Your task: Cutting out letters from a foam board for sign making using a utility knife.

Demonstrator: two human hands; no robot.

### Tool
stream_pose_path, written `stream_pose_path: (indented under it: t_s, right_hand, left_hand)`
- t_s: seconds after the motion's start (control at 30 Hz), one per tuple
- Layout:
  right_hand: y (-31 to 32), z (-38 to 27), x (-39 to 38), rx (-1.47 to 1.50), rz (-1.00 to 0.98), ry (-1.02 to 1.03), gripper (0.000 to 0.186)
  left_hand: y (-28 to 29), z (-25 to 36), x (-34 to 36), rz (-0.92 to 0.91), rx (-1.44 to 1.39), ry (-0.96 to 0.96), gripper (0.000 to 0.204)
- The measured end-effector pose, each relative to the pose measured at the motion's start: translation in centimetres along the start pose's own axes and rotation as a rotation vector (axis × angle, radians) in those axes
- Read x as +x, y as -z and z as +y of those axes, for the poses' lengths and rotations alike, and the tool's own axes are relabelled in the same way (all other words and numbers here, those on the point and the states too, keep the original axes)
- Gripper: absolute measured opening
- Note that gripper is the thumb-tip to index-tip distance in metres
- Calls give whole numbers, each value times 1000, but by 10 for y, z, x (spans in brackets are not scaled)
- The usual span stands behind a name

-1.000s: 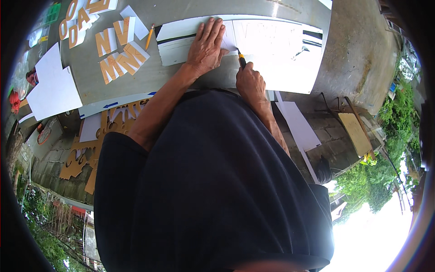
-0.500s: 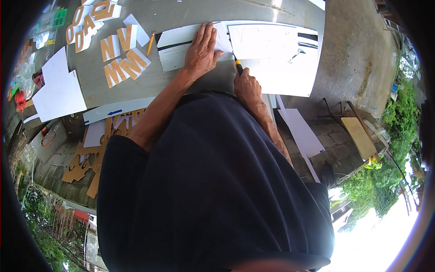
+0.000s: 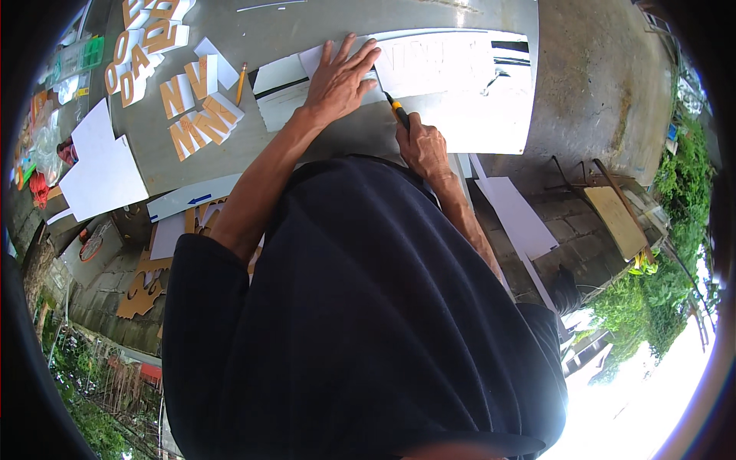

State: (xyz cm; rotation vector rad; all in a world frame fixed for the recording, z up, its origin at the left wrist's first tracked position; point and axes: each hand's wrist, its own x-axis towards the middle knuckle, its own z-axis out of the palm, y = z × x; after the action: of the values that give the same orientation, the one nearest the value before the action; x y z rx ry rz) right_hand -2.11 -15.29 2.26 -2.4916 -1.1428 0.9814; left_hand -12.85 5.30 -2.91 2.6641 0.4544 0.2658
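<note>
My right hand is wrapped round a yellow and black utility knife. Its thin blade points away from me, at the left edge of a white sheet with faint pencil lines. That sheet lies on a larger white board with black streaks. My left hand rests on the white pieces left of the blade, its fingers spread and nothing gripped. A yellow pencil lies on the grey table to the left of the board.
Several thick cut-out letters, brown-faced with white sides, stand left on the grey table. Further left lie a white panel and plastic bags. White strips lean below the table at right, near a wooden board.
My left hand's fingers have spread apart, and the hand sits closer to the lined sheet's left edge. The knife remains in my right hand at that edge. The whole view has shifted slightly.
</note>
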Motion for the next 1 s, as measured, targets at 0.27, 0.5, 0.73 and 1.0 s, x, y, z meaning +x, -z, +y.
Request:
stream_pose_path:
  t_s: [0.27,0.5,0.73,1.0]
  right_hand:
    - [11,19,18,74,253,-56,33]
    - [38,11,80,-20,168,-83,40]
    - [37,9,95,-89,141,-73,42]
    - [41,1,94,-116,104,-74,40]
  left_hand:
    - [-18,-4,9,23,88,13,68]
    - [-28,31,24,15,75,106,97]
    - [-31,30,25,8,66,128,99]
    - [-28,36,26,-29,90,148,95]
